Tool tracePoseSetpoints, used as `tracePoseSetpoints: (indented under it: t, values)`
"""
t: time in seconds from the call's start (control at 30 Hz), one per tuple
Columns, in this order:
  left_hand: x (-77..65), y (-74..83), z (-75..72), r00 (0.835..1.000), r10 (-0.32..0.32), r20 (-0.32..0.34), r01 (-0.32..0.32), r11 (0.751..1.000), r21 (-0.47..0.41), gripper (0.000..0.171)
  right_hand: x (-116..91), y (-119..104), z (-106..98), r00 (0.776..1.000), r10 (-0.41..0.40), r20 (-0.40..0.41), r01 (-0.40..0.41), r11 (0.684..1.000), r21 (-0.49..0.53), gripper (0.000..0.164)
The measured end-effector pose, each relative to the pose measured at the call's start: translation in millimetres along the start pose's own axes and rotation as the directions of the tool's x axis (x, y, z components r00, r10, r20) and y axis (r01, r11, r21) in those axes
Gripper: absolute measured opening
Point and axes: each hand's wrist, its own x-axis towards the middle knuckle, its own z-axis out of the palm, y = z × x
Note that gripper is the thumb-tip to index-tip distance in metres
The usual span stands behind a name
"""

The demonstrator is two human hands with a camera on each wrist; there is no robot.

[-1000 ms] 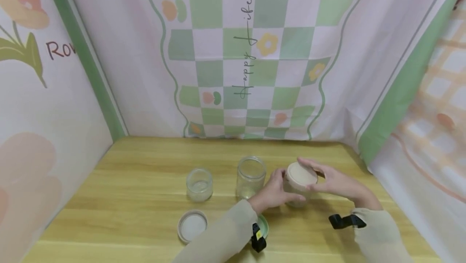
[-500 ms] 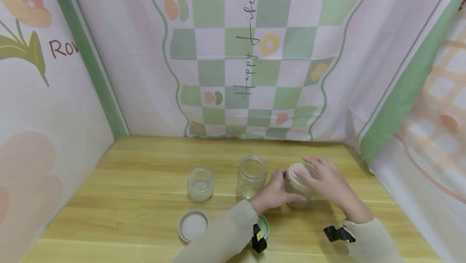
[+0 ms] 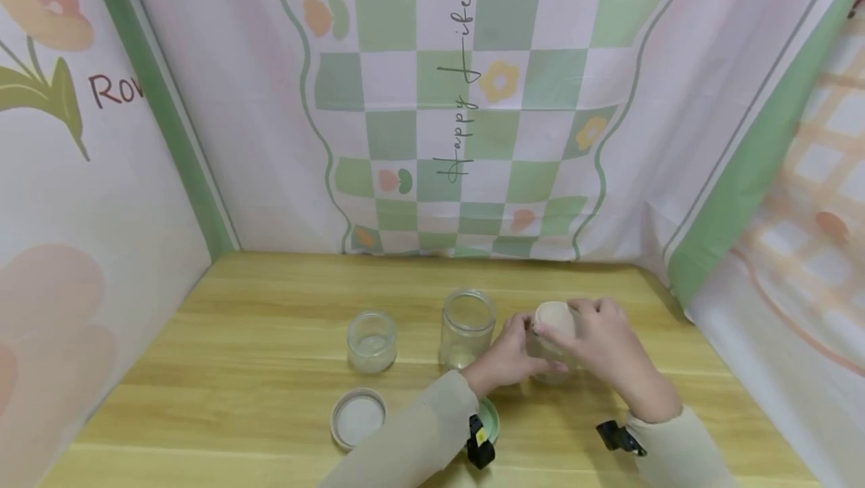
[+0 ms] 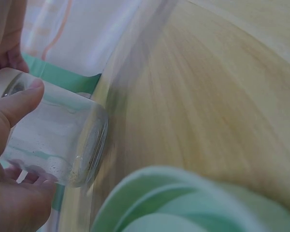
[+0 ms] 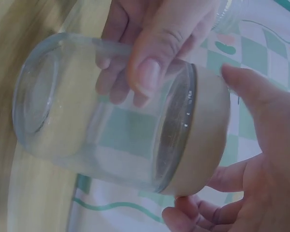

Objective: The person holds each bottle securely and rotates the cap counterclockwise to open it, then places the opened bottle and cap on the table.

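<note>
A clear glass jar (image 5: 111,121) stands on the right part of the table with a beige lid (image 3: 555,315) on its mouth. My left hand (image 3: 510,356) grips the jar's body from the left, its thumb lying along the near side. On the right, my right hand (image 3: 611,345) holds the lid by its edge, thumb on one side and fingers round the other. The right wrist view shows the lid's rim (image 5: 203,135) seated flat against the glass, with the jar's inside looking empty. In the left wrist view the jar's base meets the tabletop.
A taller open jar (image 3: 468,323) stands just left of my left hand, and a short open jar (image 3: 372,345) further left. Nearer me lies an upturned beige-rimmed lid (image 3: 358,420). A green lid (image 3: 489,422) lies partly hidden under my left wrist.
My right hand has let its grip loosen, swung over the lid and taken hold again, its thumb now further left and its wrist lower. The left hand and jar have stayed put.
</note>
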Motion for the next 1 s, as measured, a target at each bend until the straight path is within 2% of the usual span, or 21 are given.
tracePoseSetpoints:
  t: [0.27,0.53,0.8,1.0]
  values:
    - [-0.4,-0.2,-0.8,1.0,0.0,0.022,0.001,0.999,-0.044,0.075,-2,2,3,1.0,-0.008,-0.015,0.009,1.0,0.028,0.081]
    - [-1.0,1.3,-1.5,1.0,-0.002,0.027,0.003,0.999,-0.042,0.077,1,6,1,1.0,-0.007,0.01,0.006,0.998,0.062,0.082]
    - [-0.6,1.2,-1.2,1.0,0.016,0.021,-0.015,0.999,-0.044,0.077,3,17,-3,0.996,-0.038,0.082,0.022,0.982,0.187,0.079]
    - [0.2,-0.1,-0.1,0.999,0.035,0.016,-0.035,0.999,-0.019,0.081,4,30,-7,0.983,-0.087,0.163,0.028,0.943,0.332,0.075]
